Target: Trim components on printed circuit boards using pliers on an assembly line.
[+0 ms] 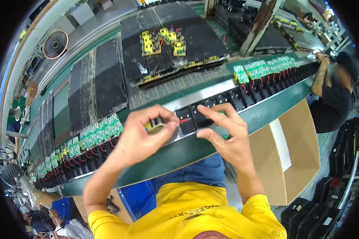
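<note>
My left hand (141, 135) is closed, thumb and fingertips pinching a small circuit board (157, 128) with dark cylindrical parts and a yellow part. A short red wire (184, 120) lies across the black plastic case (187, 124) beside those fingertips. My right hand (227, 131) has its thumb and forefinger spread apart around the neighbouring black case (199, 114), the forefinger at its upper side. Small green patches (226, 136) show among the right fingers; what they belong to is hidden. The row of black cases runs on to the right along a metal rail (205, 92).
Green-backed circuit boards (259, 68) with red wires stand along the row at right, more (101, 133) at left. Assembled yellow-part boards (150, 43) lie on a black sheet (127, 24). An open cardboard box (299, 139) stands right of me. A co-worker (331, 95) sits at far right.
</note>
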`<state>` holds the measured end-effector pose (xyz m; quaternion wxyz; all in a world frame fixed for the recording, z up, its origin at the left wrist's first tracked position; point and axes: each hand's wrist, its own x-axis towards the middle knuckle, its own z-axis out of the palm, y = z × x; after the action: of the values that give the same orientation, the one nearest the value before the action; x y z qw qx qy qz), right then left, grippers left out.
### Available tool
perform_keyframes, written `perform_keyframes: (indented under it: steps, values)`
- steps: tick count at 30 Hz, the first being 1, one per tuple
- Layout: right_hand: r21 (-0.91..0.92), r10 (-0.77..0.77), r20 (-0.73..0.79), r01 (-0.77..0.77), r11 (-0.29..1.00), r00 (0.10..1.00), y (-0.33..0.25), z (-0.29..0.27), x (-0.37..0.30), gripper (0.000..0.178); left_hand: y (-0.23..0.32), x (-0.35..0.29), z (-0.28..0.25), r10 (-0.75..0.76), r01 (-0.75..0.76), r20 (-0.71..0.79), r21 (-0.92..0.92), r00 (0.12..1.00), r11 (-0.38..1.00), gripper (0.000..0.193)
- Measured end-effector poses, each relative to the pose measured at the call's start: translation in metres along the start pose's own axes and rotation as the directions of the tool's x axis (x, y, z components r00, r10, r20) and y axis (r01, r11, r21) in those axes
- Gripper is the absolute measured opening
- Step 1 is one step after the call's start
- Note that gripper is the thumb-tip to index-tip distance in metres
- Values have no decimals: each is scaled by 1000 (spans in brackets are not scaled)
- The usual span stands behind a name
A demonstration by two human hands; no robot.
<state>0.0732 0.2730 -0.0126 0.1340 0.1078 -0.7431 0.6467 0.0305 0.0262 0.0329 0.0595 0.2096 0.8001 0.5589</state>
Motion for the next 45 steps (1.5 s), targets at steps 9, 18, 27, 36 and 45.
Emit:
perform_keyframes:
  steps: [9,18,27,36,45]
  values:
    - [-715,-207,149,250,653,967,30,2,-7,23,-31,31,3,-101,92,7,363,995,927,13]
    - [-727,-227,159,270,631,961,46,9,-13,17,-32,39,10,-230,227,-34,351,973,908,14]
    - [-723,-197,141,237,649,970,43,10,-13,16,-39,42,15,-213,209,-33,389,976,897,13]
    - [-716,-198,134,233,658,971,45,10,-14,16,-48,41,18,-105,92,6,431,995,898,12]
    - [-716,-182,131,220,662,975,45,10,-14,16,-41,42,17,-127,117,-7,435,992,893,12]
